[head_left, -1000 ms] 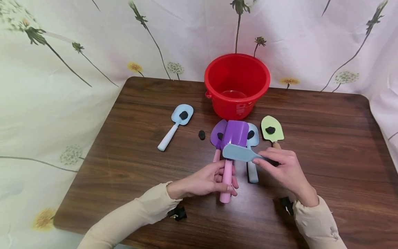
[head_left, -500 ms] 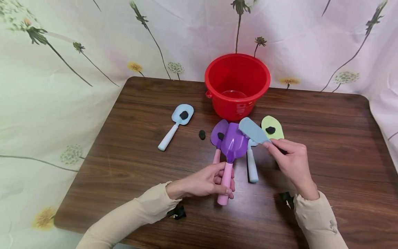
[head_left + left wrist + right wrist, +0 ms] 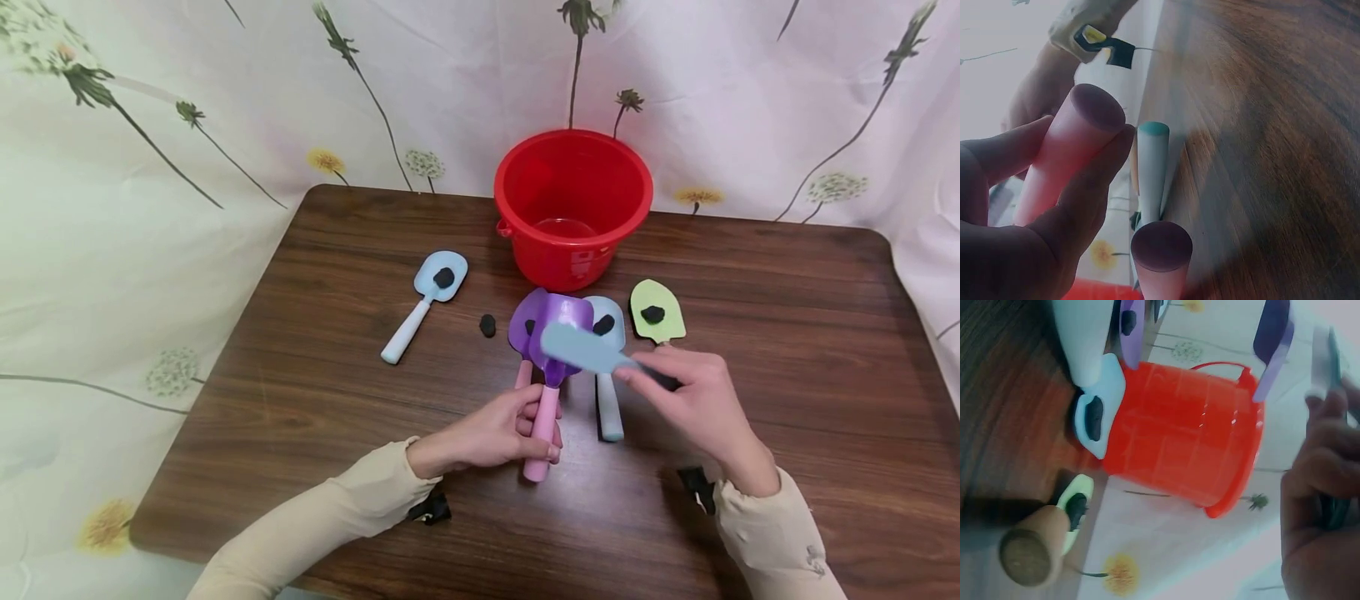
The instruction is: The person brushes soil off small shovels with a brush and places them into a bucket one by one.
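Observation:
My left hand [image 3: 487,429] grips the pink handle [image 3: 1066,153] of a toy shovel, its purple scoop [image 3: 572,310] raised over the table. In my right hand [image 3: 697,400] is a small blue-grey brush [image 3: 581,347] with a dark handle, blurred, lying across the scoop in the head view. Pale bristles show beside its back in the right wrist view. Beneath the raised scoop lie a second purple shovel [image 3: 522,323] and a light blue shovel [image 3: 611,408], each with a black lump on its blade. Part of the raised scoop is hidden behind the brush.
A red bucket [image 3: 573,258] stands at the back of the brown table [image 3: 315,433]. Another light blue shovel [image 3: 408,329] lies left and a green-bladed shovel [image 3: 670,296] right, each bearing a black lump. A loose black lump [image 3: 487,325] lies between. Patterned cloth [image 3: 450,75] hangs behind.
The brush has moved from across the scoop's lower part to its upper right edge, then back left over it. The scoop has tilted and turned slightly in my left hand.

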A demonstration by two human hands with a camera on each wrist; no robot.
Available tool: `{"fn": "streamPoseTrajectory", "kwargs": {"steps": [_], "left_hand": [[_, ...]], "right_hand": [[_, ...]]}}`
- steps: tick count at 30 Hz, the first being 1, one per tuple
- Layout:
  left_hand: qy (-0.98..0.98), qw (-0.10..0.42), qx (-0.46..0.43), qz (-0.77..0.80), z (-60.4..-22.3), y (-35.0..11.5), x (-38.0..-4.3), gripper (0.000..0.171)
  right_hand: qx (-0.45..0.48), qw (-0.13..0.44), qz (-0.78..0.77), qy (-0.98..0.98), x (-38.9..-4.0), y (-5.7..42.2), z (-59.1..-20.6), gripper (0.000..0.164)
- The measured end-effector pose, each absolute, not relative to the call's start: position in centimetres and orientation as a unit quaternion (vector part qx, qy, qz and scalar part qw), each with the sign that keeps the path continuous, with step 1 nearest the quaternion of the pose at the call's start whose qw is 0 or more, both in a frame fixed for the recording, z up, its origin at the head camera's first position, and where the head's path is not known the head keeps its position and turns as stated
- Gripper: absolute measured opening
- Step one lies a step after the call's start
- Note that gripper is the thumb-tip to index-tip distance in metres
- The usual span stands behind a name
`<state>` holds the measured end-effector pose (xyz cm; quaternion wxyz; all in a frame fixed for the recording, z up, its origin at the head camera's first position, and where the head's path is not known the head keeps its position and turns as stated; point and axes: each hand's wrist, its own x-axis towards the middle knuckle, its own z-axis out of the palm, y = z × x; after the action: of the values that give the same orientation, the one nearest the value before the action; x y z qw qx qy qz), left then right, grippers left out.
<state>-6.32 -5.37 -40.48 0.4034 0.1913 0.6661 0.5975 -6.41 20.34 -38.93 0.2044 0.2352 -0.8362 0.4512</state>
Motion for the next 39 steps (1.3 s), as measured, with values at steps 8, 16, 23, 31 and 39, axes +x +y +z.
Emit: {"fn": "streamPoseTrajectory", "kwargs": {"steps": [8, 16, 23, 31, 39], "left_hand": [[0.7, 0.381, 0.225, 0.561, -40.3, -5.2, -6.2, 0.033], [0.721, 0.386, 0.223, 0.53, -40.0, -5.3, -5.7, 0.03], [0.72, 0.394, 0.224, 0.526, -40.5, -5.3, -5.4, 0.03], [0.721, 0.399, 0.218, 0.522, -40.5, -5.2, -5.7, 0.039], [0.741, 0.385, 0.239, 0.495, -40.5, -5.0, -5.7, 0.033]], "right_hand": [[0.308, 0.167, 0.402, -0.846, -6.2, 20.0, -38.4, 0.028], [0.204, 0.21, 0.397, -0.87, -7.2, 21.1, -38.7, 0.021], [0.137, 0.238, 0.361, -0.891, -7.3, 22.0, -38.4, 0.017], [0.289, 0.185, 0.364, -0.866, -6.3, 20.4, -37.5, 0.012], [0.327, 0.154, 0.283, -0.888, -5.7, 19.5, -36.7, 0.029]]}}
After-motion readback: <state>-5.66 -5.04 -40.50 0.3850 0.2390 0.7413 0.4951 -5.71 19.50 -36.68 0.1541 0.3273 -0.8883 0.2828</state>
